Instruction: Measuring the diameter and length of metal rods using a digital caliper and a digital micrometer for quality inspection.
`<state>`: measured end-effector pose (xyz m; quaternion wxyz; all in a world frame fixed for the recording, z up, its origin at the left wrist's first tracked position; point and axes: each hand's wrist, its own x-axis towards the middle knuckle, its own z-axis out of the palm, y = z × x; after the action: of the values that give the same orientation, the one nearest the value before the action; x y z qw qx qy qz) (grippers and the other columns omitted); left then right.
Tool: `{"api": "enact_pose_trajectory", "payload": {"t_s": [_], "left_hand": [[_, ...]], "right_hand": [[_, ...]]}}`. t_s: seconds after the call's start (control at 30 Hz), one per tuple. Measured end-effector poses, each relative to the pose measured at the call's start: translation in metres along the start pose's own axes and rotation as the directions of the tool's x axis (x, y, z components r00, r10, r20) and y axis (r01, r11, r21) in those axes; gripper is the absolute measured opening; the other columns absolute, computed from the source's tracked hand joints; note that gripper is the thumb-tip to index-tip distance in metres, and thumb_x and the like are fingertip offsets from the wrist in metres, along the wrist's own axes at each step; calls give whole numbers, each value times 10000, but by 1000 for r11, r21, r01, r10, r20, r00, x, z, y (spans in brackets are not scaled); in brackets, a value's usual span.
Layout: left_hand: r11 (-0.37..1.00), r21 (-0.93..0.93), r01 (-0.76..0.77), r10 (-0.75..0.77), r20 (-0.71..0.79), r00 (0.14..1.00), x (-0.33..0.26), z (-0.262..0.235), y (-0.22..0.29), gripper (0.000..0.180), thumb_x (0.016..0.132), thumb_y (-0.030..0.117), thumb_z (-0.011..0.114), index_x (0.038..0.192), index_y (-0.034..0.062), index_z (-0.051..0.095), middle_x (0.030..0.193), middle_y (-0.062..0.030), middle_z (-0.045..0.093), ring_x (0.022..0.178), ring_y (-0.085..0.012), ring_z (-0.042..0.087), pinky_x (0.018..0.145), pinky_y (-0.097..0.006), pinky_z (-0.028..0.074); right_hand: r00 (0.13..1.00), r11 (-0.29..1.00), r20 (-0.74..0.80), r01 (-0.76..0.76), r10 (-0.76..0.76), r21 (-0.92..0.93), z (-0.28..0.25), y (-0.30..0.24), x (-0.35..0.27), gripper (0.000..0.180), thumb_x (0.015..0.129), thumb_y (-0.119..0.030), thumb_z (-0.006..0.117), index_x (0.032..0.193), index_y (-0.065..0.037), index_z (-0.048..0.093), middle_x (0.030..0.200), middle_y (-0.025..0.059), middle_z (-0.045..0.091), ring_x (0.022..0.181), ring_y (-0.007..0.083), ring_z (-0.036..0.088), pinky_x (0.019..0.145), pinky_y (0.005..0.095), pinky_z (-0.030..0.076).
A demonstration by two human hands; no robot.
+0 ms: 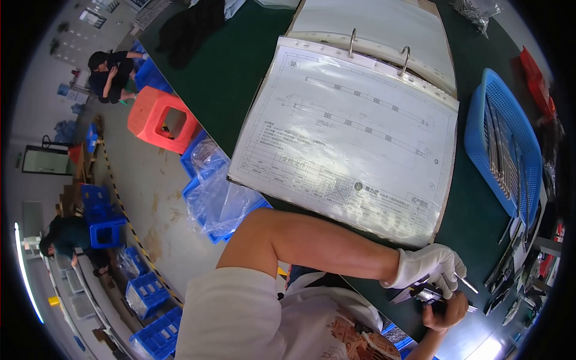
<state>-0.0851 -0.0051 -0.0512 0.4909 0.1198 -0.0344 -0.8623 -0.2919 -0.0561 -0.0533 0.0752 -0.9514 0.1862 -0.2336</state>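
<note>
My left hand point(427, 268), in a white glove, is closed round a thin metal rod point(467, 284), whose bare end sticks out past the fingers to the right. Just below it my right hand point(447, 312), with bare fingers, grips a caliper point(425, 294) with a dark body. The caliper's pointed jaws face left, close to the gloved fingers, and the tip of its beam shows on the right. Whether the rod touches the jaws I cannot tell. A ring binder point(354, 138) lies open beyond both hands, with a technical drawing in a clear sleeve.
At the right of the green table point(207, 90) stands a blue perforated basket point(478, 129) of long metal rods, with hand tools point(505, 264) nearer me. A dark cloth point(191, 33) lies far left. A red stool point(147, 117) and blue crates point(147, 294) stand on the floor; two people are farther off.
</note>
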Motion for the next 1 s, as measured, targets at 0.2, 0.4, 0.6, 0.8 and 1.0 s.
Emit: {"api": "enact_pose_trajectory", "payload": {"t_s": [0.2,0.4,0.6,0.8,1.0], "left_hand": [[998,28,-52,51,25,998,5,-6,-6,292,724,129,517,966,-27,471,782,-99,512,739,-192,534,699,-287,428],[986,-93,141,-130,124,984,-2,1,12,366,774,294,511,985,-4,512,811,-126,533,790,-245,552,712,-321,428],[944,-272,187,-73,383,921,-11,3,16,402,762,86,460,1144,-39,445,859,-160,539,830,-280,554,790,-370,437],[997,61,-55,32,331,943,-14,15,14,371,738,-118,450,1095,-18,468,852,-110,545,843,-211,569,796,-314,471],[382,814,-437,387,289,876,-16,19,14,169,869,128,454,981,17,516,799,-48,543,763,-111,555,700,-218,439]], "right_hand": [[1000,1000,-7,-2,2,2,0,-1,2,466,680,-473,560,712,-10,517,565,93,466,473,247,441,442,335,321],[971,983,-190,119,-145,-142,-5,4,-14,543,742,-510,479,807,27,524,616,129,489,516,267,455,468,339,348],[915,986,-394,22,-87,-166,-11,8,-24,697,706,-646,474,791,43,528,609,118,486,510,251,457,486,351,376],[867,968,-483,-1,-124,-251,-15,2,-25,702,718,-640,465,794,55,532,581,121,484,490,252,456,476,351,380],[848,982,-529,-77,-25,-170,-17,-4,-21,652,721,-605,492,787,42,540,592,124,500,497,254,479,468,327,392]]}}
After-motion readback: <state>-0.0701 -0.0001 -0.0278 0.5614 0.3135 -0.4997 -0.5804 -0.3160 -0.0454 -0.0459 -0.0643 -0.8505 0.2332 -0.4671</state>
